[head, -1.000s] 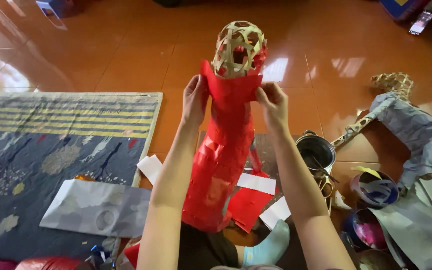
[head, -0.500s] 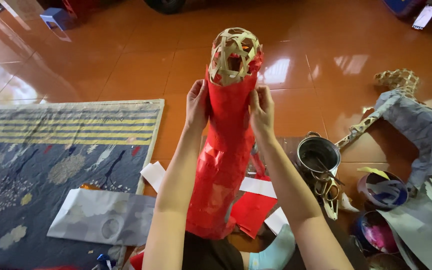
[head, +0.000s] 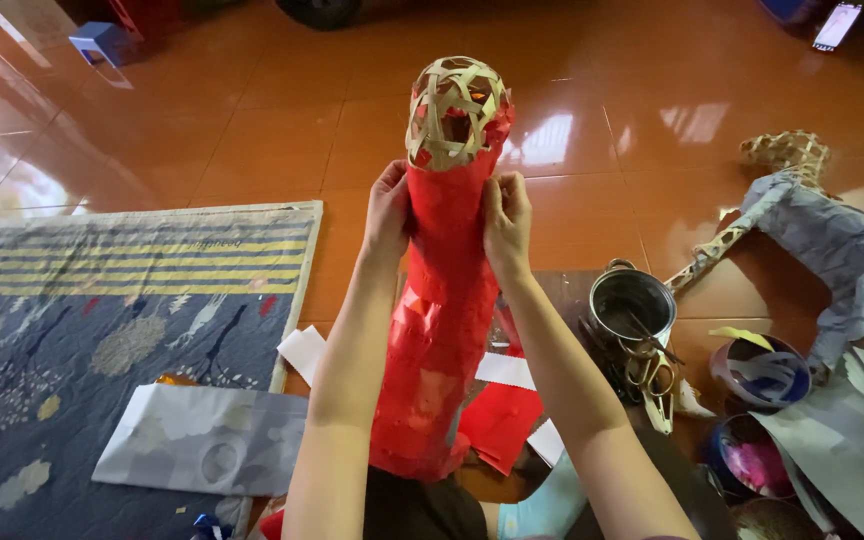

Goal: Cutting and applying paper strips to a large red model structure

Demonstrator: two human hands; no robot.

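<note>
With arms raised, left hand and right hand clasp the upright red-papered bamboo frame

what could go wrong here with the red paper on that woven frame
The red paper looks thin and wrinkled; both hands, left hand and right hand, press it near the bare woven frame, so it might tear on the strips. The frame is held up off the floor, so a slipped grip could drop it toward the metal pot and scissors beside it.

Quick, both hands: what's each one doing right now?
Left hand: closed on the left side of the red paper-covered tube.
Right hand: closed on its right side, pressing the paper.
</note>
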